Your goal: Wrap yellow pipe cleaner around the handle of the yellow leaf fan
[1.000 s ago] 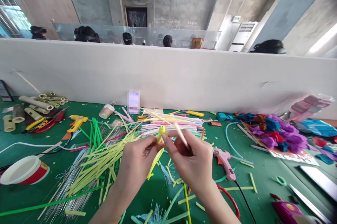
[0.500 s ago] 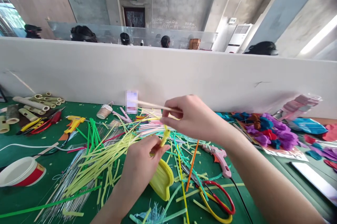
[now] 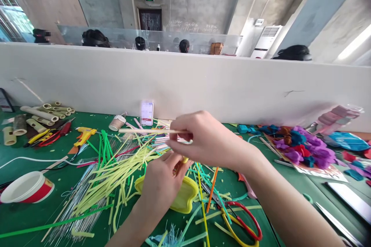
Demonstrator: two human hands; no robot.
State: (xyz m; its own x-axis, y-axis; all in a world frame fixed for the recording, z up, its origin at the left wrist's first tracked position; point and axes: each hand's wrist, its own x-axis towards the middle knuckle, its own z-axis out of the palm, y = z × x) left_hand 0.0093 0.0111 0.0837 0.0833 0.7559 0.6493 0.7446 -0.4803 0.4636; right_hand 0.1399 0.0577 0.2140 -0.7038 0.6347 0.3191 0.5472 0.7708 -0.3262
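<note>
My left hand (image 3: 165,179) is closed in a pinch on a yellow fuzzy shape (image 3: 187,196), which has a wavy outline and a narrow stem-like end. The broad part shows on both sides below the fingers. Just above, my right hand (image 3: 201,142) grips a thin pale wooden stick (image 3: 145,131) that points left, nearly level. Its fingertips come close to the yellow end; I cannot tell whether they touch it. Under the hands lie light-yellow fuzzy strips (image 3: 121,167). Scissors with red and yellow handles (image 3: 243,220) rest to the right of the yellow shape.
On the left are a yellow glue gun (image 3: 85,137), a paper cup (image 3: 26,189), pliers (image 3: 48,137) and bamboo pieces (image 3: 48,115). A phone (image 3: 147,113) leans on the white partition (image 3: 185,84). At right are purple petals (image 3: 315,154), another phone (image 3: 350,200) and a partly hidden pink glue gun (image 3: 249,189).
My right hand has come down and left toward my left hand, and the stick is lower and more level. The yellow shape has turned, showing on both sides of my left hand.
</note>
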